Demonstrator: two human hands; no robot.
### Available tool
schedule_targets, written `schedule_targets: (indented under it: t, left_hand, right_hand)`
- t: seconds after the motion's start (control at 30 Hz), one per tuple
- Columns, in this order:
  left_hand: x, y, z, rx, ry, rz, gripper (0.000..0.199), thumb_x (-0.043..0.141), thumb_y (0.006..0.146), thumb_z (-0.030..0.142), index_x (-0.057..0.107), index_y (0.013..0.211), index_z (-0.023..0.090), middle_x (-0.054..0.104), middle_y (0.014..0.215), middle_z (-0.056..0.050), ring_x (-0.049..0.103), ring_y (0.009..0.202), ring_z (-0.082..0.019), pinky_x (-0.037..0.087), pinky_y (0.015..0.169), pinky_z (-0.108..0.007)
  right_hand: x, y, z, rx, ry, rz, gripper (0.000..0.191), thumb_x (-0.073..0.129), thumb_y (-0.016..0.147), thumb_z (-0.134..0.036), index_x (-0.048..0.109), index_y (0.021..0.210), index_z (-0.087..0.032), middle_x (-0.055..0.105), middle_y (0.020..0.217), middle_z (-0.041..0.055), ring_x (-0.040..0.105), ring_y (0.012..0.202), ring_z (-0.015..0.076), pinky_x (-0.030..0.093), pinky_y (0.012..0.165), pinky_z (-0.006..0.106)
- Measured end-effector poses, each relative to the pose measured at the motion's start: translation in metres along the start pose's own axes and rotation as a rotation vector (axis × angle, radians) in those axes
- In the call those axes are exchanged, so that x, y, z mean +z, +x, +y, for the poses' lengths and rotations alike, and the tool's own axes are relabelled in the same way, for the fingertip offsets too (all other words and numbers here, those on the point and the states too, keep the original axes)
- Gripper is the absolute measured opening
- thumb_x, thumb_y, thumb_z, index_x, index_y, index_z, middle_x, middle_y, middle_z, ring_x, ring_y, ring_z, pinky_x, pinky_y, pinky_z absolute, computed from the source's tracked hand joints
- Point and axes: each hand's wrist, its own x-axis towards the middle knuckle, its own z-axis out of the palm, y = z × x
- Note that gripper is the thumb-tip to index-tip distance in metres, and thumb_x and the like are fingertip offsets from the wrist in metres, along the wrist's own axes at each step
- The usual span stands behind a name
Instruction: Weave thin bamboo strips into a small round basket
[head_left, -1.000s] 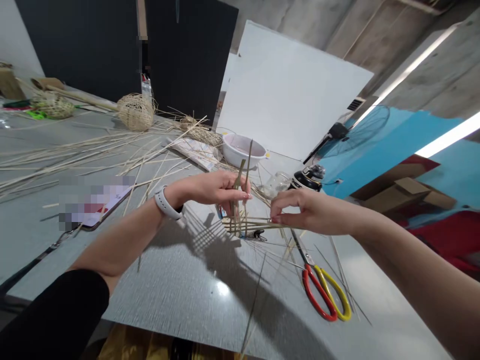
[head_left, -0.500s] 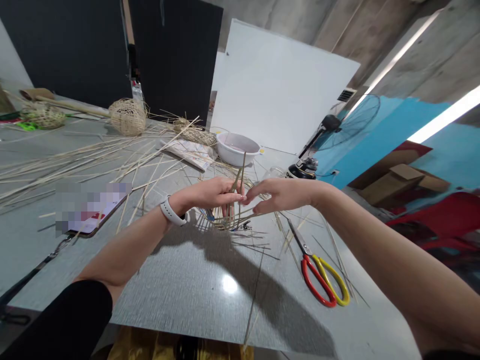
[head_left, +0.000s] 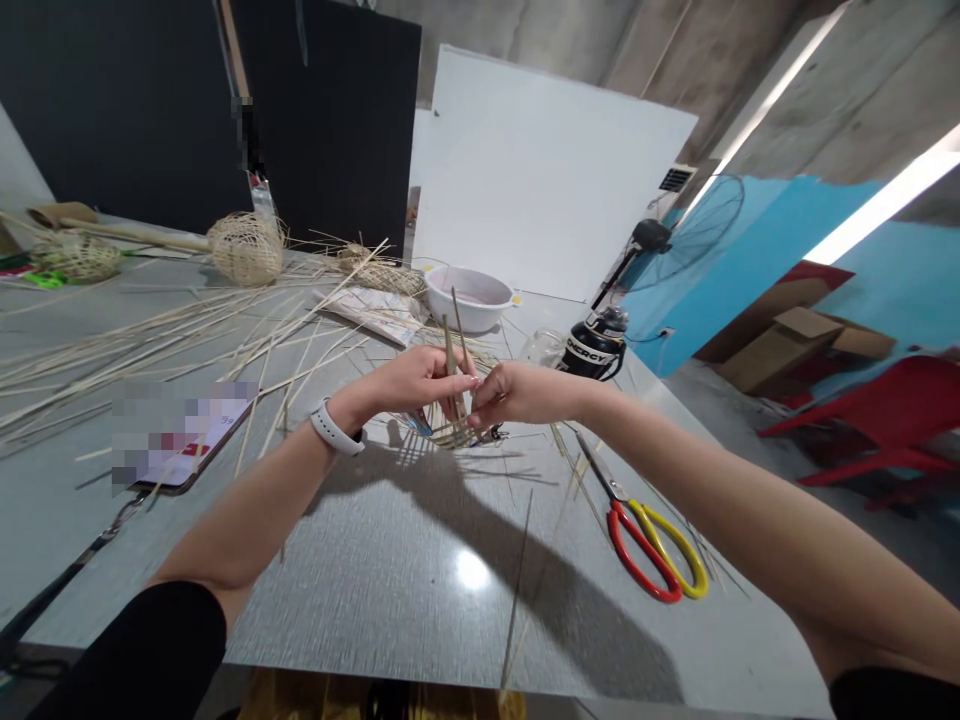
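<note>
A small piece of woven bamboo point(head_left: 455, 433) rests on the grey table top point(head_left: 390, 590), its thin strips crossing at the base and several standing upright. My left hand point(head_left: 420, 381), with a white band on the wrist, grips the upright strips point(head_left: 453, 362) from the left. My right hand point(head_left: 521, 393) comes in from the right, its fingertips pinching strips at the weave. The two hands nearly meet and hide much of the piece. Red-and-yellow-handled scissors point(head_left: 649, 553) lie open-bladed to the right of my right forearm's underside.
Long loose bamboo strips point(head_left: 150, 352) spread across the table's left, beside a phone point(head_left: 180, 438). Woven balls point(head_left: 245, 249) and a white bowl point(head_left: 470, 298) stand further back. A glass jar point(head_left: 541, 347) and black flask point(head_left: 596, 347) stand at the far right edge.
My right hand has moved left to the woven piece, and my hands are closer together. The upright strips now stand closer between them. The whole view has swung slightly.
</note>
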Motion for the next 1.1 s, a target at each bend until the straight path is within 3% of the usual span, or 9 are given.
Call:
schedule_targets:
  t: [0.13, 0.23, 0.37, 0.47, 0.73, 0.9, 1.1]
  left_hand:
    - [-0.002, -0.002, 0.006, -0.013, -0.063, -0.027, 0.027, 0.066, 0.086, 0.041, 0.068, 0.083, 0.014, 0.076, 0.077, -0.009, 0.072, 0.068, -0.016, 0.051, 0.059, -0.021]
    - [-0.007, -0.004, 0.009, -0.039, -0.101, -0.084, 0.028, 0.074, 0.080, 0.035, 0.070, 0.095, 0.012, 0.076, 0.083, -0.010, 0.070, 0.070, -0.015, 0.049, 0.059, -0.021]
    - [-0.016, -0.006, 0.007, -0.087, -0.027, -0.101, 0.039, 0.079, 0.075, 0.035, 0.071, 0.103, 0.010, 0.067, 0.061, -0.001, 0.054, 0.048, -0.008, 0.035, 0.046, -0.018]
    - [-0.022, -0.007, 0.002, -0.097, 0.015, -0.060, 0.044, 0.080, 0.073, 0.038, 0.071, 0.106, 0.010, 0.061, 0.055, 0.002, 0.046, 0.044, -0.006, 0.030, 0.044, -0.020]
    - [-0.023, -0.004, -0.004, -0.140, -0.085, -0.080, 0.045, 0.081, 0.071, 0.036, 0.071, 0.107, 0.011, 0.075, 0.075, -0.007, 0.064, 0.059, -0.011, 0.046, 0.056, -0.022]
    - [-0.028, -0.008, 0.002, -0.037, -0.049, -0.062, 0.031, 0.079, 0.074, 0.035, 0.076, 0.097, 0.014, 0.076, 0.081, -0.007, 0.069, 0.072, -0.014, 0.052, 0.067, -0.024]
    - [-0.028, -0.008, 0.006, -0.100, -0.032, -0.073, 0.031, 0.074, 0.077, 0.034, 0.073, 0.100, 0.014, 0.075, 0.079, -0.006, 0.067, 0.067, -0.014, 0.051, 0.063, -0.025]
  right_hand:
    - [-0.001, 0.001, 0.001, 0.016, 0.105, 0.002, 0.025, 0.068, 0.078, -0.031, 0.066, 0.056, -0.018, 0.061, 0.054, -0.0043, 0.052, 0.053, 0.0099, 0.041, 0.058, 0.025]
    - [-0.005, 0.002, 0.004, 0.038, 0.186, -0.031, 0.022, 0.070, 0.077, -0.034, 0.070, 0.062, -0.018, 0.066, 0.057, -0.0030, 0.057, 0.056, 0.0109, 0.045, 0.059, 0.025]
    - [-0.010, 0.001, 0.010, 0.038, 0.217, -0.088, 0.024, 0.075, 0.075, -0.039, 0.073, 0.067, -0.016, 0.070, 0.061, -0.0009, 0.062, 0.061, 0.0117, 0.048, 0.064, 0.026]
    - [-0.013, -0.002, 0.012, 0.028, 0.256, -0.098, 0.026, 0.075, 0.076, -0.041, 0.074, 0.070, -0.016, 0.072, 0.065, 0.0002, 0.064, 0.065, 0.0125, 0.050, 0.067, 0.027]
    - [-0.012, -0.006, 0.017, 0.024, 0.333, -0.100, 0.030, 0.076, 0.076, -0.046, 0.075, 0.073, -0.016, 0.074, 0.072, 0.0025, 0.066, 0.070, 0.0135, 0.051, 0.072, 0.029]
    - [-0.016, -0.005, 0.018, -0.017, 0.374, -0.085, 0.033, 0.076, 0.077, -0.047, 0.075, 0.073, -0.014, 0.075, 0.072, 0.0040, 0.066, 0.070, 0.0131, 0.051, 0.072, 0.029]
    - [-0.018, 0.002, 0.013, -0.040, 0.337, -0.113, 0.029, 0.076, 0.078, -0.043, 0.074, 0.071, -0.015, 0.074, 0.070, 0.0021, 0.065, 0.067, 0.0118, 0.049, 0.069, 0.027]
